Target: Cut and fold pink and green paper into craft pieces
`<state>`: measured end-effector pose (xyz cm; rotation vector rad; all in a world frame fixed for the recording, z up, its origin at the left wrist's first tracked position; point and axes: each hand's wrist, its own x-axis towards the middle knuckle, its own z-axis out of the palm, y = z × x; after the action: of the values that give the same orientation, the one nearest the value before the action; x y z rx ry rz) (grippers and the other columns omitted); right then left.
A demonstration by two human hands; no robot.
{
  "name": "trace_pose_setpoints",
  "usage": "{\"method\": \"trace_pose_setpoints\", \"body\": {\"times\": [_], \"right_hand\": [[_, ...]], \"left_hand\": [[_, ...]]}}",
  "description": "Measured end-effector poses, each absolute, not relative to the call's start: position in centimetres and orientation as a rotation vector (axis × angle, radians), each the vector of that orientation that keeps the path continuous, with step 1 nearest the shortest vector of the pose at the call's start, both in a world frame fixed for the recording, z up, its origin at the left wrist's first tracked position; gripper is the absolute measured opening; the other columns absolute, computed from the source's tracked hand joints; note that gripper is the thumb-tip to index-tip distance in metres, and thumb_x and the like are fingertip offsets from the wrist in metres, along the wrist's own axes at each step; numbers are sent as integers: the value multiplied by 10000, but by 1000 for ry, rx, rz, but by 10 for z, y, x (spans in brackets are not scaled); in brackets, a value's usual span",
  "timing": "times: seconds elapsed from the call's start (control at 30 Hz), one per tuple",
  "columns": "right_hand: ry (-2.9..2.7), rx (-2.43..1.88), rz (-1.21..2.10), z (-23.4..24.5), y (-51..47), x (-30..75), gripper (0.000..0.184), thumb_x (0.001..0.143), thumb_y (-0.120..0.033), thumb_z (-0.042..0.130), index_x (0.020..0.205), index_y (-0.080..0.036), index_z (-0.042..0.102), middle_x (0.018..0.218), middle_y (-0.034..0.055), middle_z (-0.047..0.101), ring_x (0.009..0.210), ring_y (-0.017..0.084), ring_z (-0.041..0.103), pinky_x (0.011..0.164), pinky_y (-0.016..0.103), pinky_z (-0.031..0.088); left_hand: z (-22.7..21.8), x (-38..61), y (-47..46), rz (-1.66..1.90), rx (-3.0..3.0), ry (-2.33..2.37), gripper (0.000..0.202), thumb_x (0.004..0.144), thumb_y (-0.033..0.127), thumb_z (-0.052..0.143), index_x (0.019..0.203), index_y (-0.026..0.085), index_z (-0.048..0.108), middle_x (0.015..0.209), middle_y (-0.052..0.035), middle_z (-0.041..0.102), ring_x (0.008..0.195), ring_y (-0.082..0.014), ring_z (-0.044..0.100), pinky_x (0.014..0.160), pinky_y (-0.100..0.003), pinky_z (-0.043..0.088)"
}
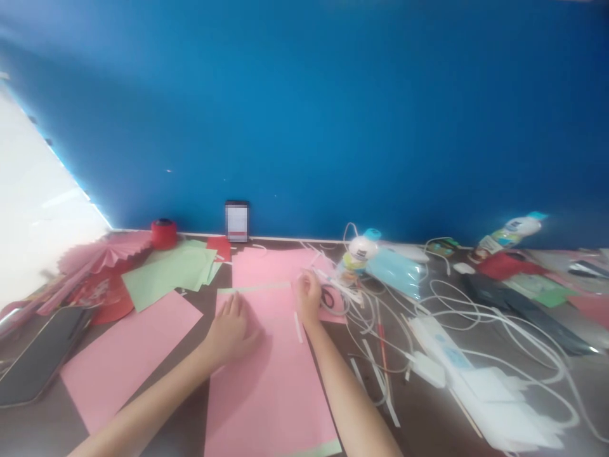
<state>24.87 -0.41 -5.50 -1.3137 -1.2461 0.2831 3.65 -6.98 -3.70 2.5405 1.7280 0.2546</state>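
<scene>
A long pink paper sheet [271, 393] lies in front of me, with pale green strips along its far and near edges. My left hand [233, 330] rests flat on its upper left part, fingers stretched toward the green strip. At the far right corner, my right hand [309, 295] has its fingers curled together; whatever they may pinch is too blurred to make out. A thin white strip [298, 327] lies on the sheet near my right wrist. Just right of that hand are the dark looped handles of scissors [327, 297]. Another pink sheet [261, 263] lies behind.
Left are a loose pink sheet [133, 362], green papers [174, 273], a pleated pink paper [111, 254], a red roll [163, 235] and a phone [40, 355]. Right are a bottle [358, 257], a blue packet [397, 273], tangled white cables and a power strip [442, 349]. A blue wall [304, 114] rises behind.
</scene>
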Motion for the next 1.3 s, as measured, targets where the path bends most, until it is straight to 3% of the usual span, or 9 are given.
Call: {"method": "trace_pose_setpoints", "body": {"times": [0.1, 0.2, 0.27, 0.43, 0.57, 0.8, 0.97, 1.13, 1.3], "right_hand": [[-1365, -1302, 195, -53, -7, 248, 226, 826, -225, 402, 935, -177, 595, 955, 88, 607, 922, 200, 545, 817, 359, 438], [-1578, -1248, 181, -52, -9, 246, 233, 817, -171, 390, 899, -178, 608, 935, 82, 606, 928, 197, 545, 847, 352, 425], [-1689, -1251, 153, -51, -11, 246, 243, 810, -154, 389, 904, -169, 612, 945, 89, 601, 940, 201, 536, 864, 350, 412], [-1849, -1506, -21, -47, -18, 247, 148, 782, -236, 489, 820, -174, 618, 887, 86, 592, 888, 230, 505, 836, 384, 376], [-1874, -1693, -83, -52, -21, 246, 230, 714, -406, 604, 775, -185, 582, 923, 93, 566, 930, 278, 464, 840, 447, 328], [-1824, -1738, -16, -65, -16, 248, 82, 763, -222, 521, 741, -188, 592, 1015, 105, 551, 998, 277, 433, 863, 447, 301], [-1854, -1749, -19, -67, -14, 250, 97, 771, -208, 503, 741, -186, 592, 1019, 110, 563, 984, 274, 441, 866, 446, 310], [-1876, -1734, -64, -66, -16, 251, 91, 776, -222, 507, 796, -174, 582, 1140, 135, 511, 1067, 294, 410, 875, 446, 321], [-1902, -1745, -21, -64, -16, 252, 94, 773, -207, 507, 737, -176, 588, 1094, 130, 539, 1056, 295, 421, 884, 467, 319]], "left_hand": [[-52, 35, -62, 280, 2534, 1681, 738, 815, 580, 324, 1333, 54, 320, 1401, -224, 290, 1316, -345, 216, 1045, -506, 196], [-50, 30, -40, 350, 2535, 1674, 698, 833, 556, 315, 1371, 115, 266, 1431, -159, 265, 1331, -315, 195, 1064, -509, 153], [-46, 25, -27, 461, 2509, 1783, 634, 852, 492, 321, 1344, 91, 321, 1413, -169, 300, 1329, -308, 204, 1078, -486, 138], [-44, 7, -21, 630, 2524, 1663, 467, 840, 311, 361, 1264, 133, 440, 1328, -113, 452, 1273, -231, 348, 1093, -421, 176], [-46, -4, -21, 570, 2463, 1660, 459, 812, 349, 417, 1228, 164, 476, 1331, -111, 448, 1269, -257, 350, 1074, -464, 194], [-48, -3, -20, 524, 2464, 1622, 437, 838, 445, 404, 1202, 216, 484, 1351, -95, 421, 1288, -260, 311, 1062, -497, 169], [-43, -2, -25, 609, 2452, 1682, 401, 813, 456, 444, 1125, 227, 550, 1305, -93, 462, 1257, -287, 345, 1054, -493, 192], [-43, -3, -25, 606, 2447, 1656, 392, 813, 368, 424, 1156, 216, 536, 1291, -101, 476, 1237, -282, 378, 1056, -496, 194], [-47, -4, -23, 574, 2450, 1658, 427, 783, 350, 471, 1184, 211, 521, 1317, -113, 452, 1252, -293, 359, 1058, -503, 190]]}}
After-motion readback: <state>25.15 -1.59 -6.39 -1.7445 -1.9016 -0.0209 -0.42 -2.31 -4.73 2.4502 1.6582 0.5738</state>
